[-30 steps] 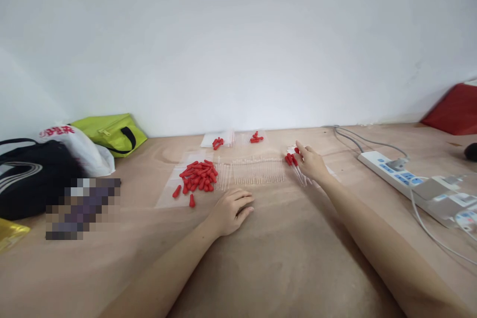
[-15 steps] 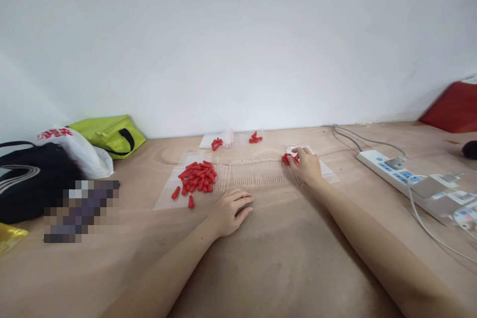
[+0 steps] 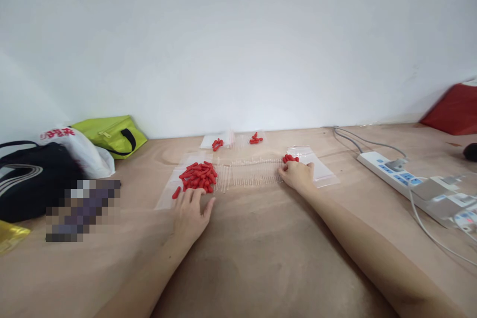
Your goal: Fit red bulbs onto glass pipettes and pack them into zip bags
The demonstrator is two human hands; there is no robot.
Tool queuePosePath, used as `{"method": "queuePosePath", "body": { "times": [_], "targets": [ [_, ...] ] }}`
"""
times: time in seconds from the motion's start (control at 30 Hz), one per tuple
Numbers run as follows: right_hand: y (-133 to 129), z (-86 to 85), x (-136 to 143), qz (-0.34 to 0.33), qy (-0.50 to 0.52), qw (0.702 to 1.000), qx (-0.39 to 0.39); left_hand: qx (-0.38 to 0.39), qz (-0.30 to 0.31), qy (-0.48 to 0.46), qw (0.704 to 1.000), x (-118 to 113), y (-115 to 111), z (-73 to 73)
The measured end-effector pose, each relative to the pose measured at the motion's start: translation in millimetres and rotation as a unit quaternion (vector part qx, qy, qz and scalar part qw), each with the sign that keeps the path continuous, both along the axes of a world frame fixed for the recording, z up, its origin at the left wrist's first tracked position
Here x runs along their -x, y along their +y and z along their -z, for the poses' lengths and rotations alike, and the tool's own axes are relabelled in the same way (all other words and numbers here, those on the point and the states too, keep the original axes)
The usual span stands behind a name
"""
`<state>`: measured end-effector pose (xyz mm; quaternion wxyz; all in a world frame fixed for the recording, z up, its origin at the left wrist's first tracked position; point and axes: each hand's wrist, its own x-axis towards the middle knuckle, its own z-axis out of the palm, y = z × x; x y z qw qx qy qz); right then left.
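My left hand (image 3: 192, 213), fingers apart, lies at the front edge of a pile of red rubber bulbs (image 3: 199, 175) on a clear plastic bag (image 3: 167, 190). My right hand (image 3: 296, 175) is closed at the right end of a row of thin clear tubes (image 3: 257, 171); whatever its fingers hold is hidden. Just behind it, several red bulbs (image 3: 289, 158) rest on another clear bag (image 3: 324, 171). Farther back are two small groups of red bulbs, one on the left (image 3: 217, 144) and one on the right (image 3: 256, 138).
At the right is a white power strip (image 3: 391, 174) with plugs, adapters and cables, and a red bag (image 3: 452, 109) behind it. On the left are a green bag (image 3: 108, 134), a white plastic bag (image 3: 85, 154) and a black bag (image 3: 40, 179).
My left hand has moved left to the large bulb pile and covers its front edge. My right hand has come down and slightly left, off the red bulbs to the tube ends.
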<state>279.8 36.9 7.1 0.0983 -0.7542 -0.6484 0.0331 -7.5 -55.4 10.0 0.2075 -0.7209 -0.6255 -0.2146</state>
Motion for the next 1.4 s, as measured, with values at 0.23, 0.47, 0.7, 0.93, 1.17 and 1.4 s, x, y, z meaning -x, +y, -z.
{"method": "queuePosePath", "body": {
  "times": [0.23, 0.47, 0.7, 0.93, 1.17, 1.4],
  "targets": [
    [0.5, -0.2, 2.2, 0.006, 0.038, 0.999, 0.002, 0.126, -0.1, -0.001, 0.987, 26.6, 1.4, -4.2],
    [-1.6, 2.3, 4.9, -0.001, 0.041, 0.999, -0.021, 0.071, -0.019, -0.045, 0.996, 24.1, 4.2, 7.8],
    [-9.2, 8.9, 4.0, -0.069, 0.075, 0.977, -0.187, 0.025, 0.188, -0.141, 0.972, -10.2, -5.6, 11.2],
    [-45.6, 24.0, 10.0, -0.33, 0.189, 0.88, -0.284, 0.102, 0.275, -0.2, 0.935, -48.3, 6.9, 0.4],
    [-58.5, 28.9, 14.2, -0.454, 0.156, 0.841, -0.249, 0.121, 0.275, -0.256, 0.919, -55.6, 20.4, 6.9],
    [-58.8, 23.5, 18.3, -0.436, 0.183, 0.851, -0.227, 0.118, 0.283, -0.241, 0.921, -51.7, 18.7, 8.4]
  ]
}}
